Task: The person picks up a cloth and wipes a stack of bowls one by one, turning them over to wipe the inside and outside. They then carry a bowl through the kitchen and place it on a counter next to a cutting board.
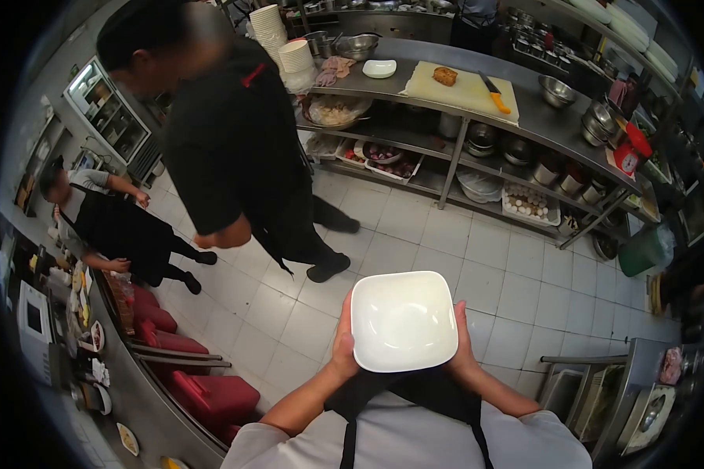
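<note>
A white, rounded-square bowl (405, 322) is held level in front of my chest, and nothing lies in it. My left hand (343, 342) grips its left side, fingers curled out of sight beneath or behind the wall. On the opposite side, my right hand (462, 344) clasps the bowl, thumb near the rim. Ahead, a pale cutting board (463, 90) on the steel counter (524, 72) carries a browned piece of food (445, 76) and a knife with an orange handle (499, 102). Left of the board sits a smaller white dish (379, 69).
One person in black (227, 148) stands close by at the left; another (121, 219) is farther off. Red bins (211, 395) line the left counter. Under the steel counter are a tray of eggs (528, 203) and metal bowls. A red scale (628, 156) stands at its right end.
</note>
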`<state>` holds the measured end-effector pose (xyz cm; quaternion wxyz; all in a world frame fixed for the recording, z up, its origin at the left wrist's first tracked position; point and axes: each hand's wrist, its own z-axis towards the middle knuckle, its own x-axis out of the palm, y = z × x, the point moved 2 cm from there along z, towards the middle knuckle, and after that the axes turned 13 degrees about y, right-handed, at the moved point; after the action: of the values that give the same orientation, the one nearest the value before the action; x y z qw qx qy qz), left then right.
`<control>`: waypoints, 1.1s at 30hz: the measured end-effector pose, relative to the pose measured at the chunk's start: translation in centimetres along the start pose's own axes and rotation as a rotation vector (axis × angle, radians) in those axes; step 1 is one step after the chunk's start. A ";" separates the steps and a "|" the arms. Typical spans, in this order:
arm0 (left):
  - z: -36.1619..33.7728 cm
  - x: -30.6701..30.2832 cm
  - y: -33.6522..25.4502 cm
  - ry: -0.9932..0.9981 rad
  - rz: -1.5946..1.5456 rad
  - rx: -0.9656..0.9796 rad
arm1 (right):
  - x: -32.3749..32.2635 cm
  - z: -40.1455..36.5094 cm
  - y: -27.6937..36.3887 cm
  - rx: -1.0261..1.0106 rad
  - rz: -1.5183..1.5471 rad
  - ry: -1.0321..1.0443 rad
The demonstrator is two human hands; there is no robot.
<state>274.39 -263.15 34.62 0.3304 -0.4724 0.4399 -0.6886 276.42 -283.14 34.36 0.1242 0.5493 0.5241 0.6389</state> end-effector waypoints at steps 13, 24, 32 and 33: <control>19.6 -10.7 3.0 -0.087 0.066 -0.035 | -10.0 21.6 4.5 0.068 0.157 0.061; 39.0 -22.5 0.6 -0.303 0.193 0.137 | -12.9 48.6 14.5 0.155 0.220 0.248; 54.8 -39.8 -0.2 -0.328 0.334 0.305 | -13.2 71.3 16.7 0.062 0.231 0.302; 57.6 -41.3 -0.7 -0.286 0.270 0.326 | -14.5 74.6 16.4 0.034 0.216 0.292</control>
<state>342.45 -243.84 30.01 0.5499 -0.4425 0.3310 -0.6263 350.65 -260.86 27.94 -0.0321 0.5057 0.4852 0.7126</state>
